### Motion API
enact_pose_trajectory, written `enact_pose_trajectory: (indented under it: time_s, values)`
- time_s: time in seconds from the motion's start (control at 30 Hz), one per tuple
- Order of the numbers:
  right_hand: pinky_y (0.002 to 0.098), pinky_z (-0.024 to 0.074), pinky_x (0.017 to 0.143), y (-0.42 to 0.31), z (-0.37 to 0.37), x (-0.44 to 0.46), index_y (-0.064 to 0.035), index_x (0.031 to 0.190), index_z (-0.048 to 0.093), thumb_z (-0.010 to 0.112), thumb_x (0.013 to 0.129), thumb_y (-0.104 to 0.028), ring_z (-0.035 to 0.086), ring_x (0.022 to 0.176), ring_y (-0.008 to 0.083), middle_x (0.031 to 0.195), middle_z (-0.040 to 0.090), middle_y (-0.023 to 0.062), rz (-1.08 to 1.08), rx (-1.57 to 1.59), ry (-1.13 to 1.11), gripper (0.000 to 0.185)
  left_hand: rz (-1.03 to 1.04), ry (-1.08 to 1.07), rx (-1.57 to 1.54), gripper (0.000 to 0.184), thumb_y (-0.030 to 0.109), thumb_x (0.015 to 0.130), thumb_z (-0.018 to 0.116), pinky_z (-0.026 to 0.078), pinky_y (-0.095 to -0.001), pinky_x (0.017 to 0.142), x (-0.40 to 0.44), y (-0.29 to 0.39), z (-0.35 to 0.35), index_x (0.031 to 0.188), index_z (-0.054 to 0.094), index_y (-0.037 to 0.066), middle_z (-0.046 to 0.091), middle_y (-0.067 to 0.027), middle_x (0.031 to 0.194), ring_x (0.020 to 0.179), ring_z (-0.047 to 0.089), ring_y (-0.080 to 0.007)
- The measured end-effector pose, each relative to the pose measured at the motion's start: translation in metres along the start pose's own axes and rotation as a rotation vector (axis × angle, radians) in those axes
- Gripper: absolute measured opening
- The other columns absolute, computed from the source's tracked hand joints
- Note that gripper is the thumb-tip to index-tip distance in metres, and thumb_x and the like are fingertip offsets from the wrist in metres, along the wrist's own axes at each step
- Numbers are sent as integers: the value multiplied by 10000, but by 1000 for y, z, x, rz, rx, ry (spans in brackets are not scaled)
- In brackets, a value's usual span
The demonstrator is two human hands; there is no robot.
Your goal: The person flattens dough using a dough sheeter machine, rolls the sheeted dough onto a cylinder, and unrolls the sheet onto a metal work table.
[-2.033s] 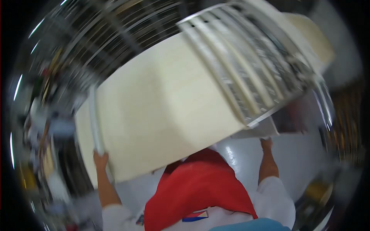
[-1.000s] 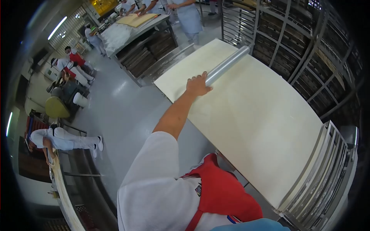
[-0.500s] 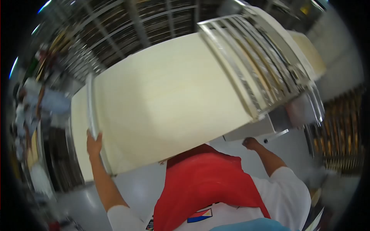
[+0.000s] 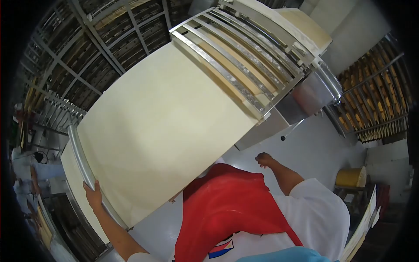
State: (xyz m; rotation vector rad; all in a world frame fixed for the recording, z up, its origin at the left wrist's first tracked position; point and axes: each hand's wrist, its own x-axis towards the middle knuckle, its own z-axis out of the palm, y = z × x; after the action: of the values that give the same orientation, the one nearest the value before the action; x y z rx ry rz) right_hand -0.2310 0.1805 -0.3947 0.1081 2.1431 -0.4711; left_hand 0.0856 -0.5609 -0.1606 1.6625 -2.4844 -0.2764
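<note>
My left hand (image 4: 92,194) is closed on a curved metal bar (image 4: 80,156) that crosses the left end of a long cream-coloured surface (image 4: 161,126). That surface is smooth and bare, and it runs up to a slatted metal guard (image 4: 235,56) on a machine. My right hand (image 4: 263,160) hangs over the floor beside my red apron (image 4: 231,201), its fingers curled and nothing visible in them.
Tall metal racks (image 4: 104,39) stand along the far side. On the right, another rack (image 4: 371,96) holds several golden-brown items. A yellow tub (image 4: 351,177) sits below it. A lever with a black knob (image 4: 283,138) juts from the machine. Another person (image 4: 32,174) is at far left.
The view has turned to the right, so the machine and surface sit further left and more tilted. My left hand remains on the bar; my right hand still hangs free.
</note>
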Motion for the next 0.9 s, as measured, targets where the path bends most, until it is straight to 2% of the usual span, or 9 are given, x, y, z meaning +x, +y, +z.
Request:
enact_pose_trajectory:
  time_s: [0.17, 0.27, 0.33, 0.4, 0.47, 0.57, 0.67, 0.77, 0.9]
  values:
    - [377, 579, 525, -4, -6, 4, 23, 860, 646, 456, 878, -262, 679, 594, 250, 754, 693, 154, -26, 54, 17, 343, -41, -38, 6, 852, 520, 891, 604, 351, -440, 1095, 8, 3, 2, 1494, 257, 27, 421, -264, 1447, 1327, 427, -414]
    - [373, 587, 519, -1, -11, 7, 39, 934, 628, 494, 903, -238, 696, 682, 226, 903, 671, 135, -19, 39, -18, 309, 22, 3, 1, 875, 542, 889, 599, 343, -437, 1101, 13, -21, 9, 1494, 249, 16, 410, -271, 1452, 1334, 418, -416]
    - [365, 597, 534, 20, -11, 27, 42, 970, 628, 492, 922, -193, 702, 697, 224, 997, 672, 132, -450, -693, -7, 276, -3, -37, -76, 887, 558, 887, 596, 337, -433, 1105, 13, -17, 7, 1491, 252, 8, 405, -272, 1455, 1340, 413, -411]
    - [354, 604, 546, 36, -5, 42, 36, 974, 633, 489, 926, -153, 712, 723, 222, 1062, 664, 127, -461, -723, -2, 242, -23, -17, -79, 889, 565, 886, 597, 339, -435, 1104, 7, -11, 4, 1490, 256, 8, 414, -272, 1448, 1337, 418, -409]
    - [350, 601, 540, 26, -9, 24, 33, 974, 636, 479, 928, -163, 718, 737, 223, 1007, 673, 143, -110, -211, -47, 255, -27, -3, -92, 893, 571, 884, 598, 340, -436, 1102, 8, -10, 5, 1489, 261, 8, 423, -272, 1441, 1334, 422, -407]
    - [346, 596, 528, 21, -8, 8, 42, 978, 639, 463, 930, -174, 723, 752, 221, 942, 681, 154, 6, -36, -56, 283, -70, -24, -112, 886, 580, 876, 608, 355, -436, 1090, 12, -16, 4, 1467, 304, -7, 462, -262, 1413, 1312, 449, -401]
    - [329, 566, 513, 59, 6, 39, 11, 812, 643, 468, 893, -163, 694, 575, 215, 727, 702, 115, -209, -231, -25, 260, -31, -78, -231, 866, 581, 867, 624, 377, -430, 1067, 12, -17, -3, 1425, 370, -30, 504, -261, 1369, 1271, 490, -393]
    - [328, 572, 517, 15, -4, -6, 32, 829, 639, 476, 895, -212, 696, 599, 223, 758, 701, 134, 64, 38, 29, 301, -86, -134, -151, 803, 549, 872, 638, 394, -421, 1044, 20, -19, 1, 1373, 438, -46, 537, -256, 1327, 1235, 519, -374]
    - [360, 570, 510, 8, -15, -15, 42, 962, 647, 529, 894, -261, 693, 655, 223, 837, 662, 131, 59, 78, -18, 333, -40, -145, -273, 720, 474, 885, 653, 411, -410, 1021, 17, -21, 4, 1344, 473, -51, 565, -247, 1285, 1205, 540, -353]
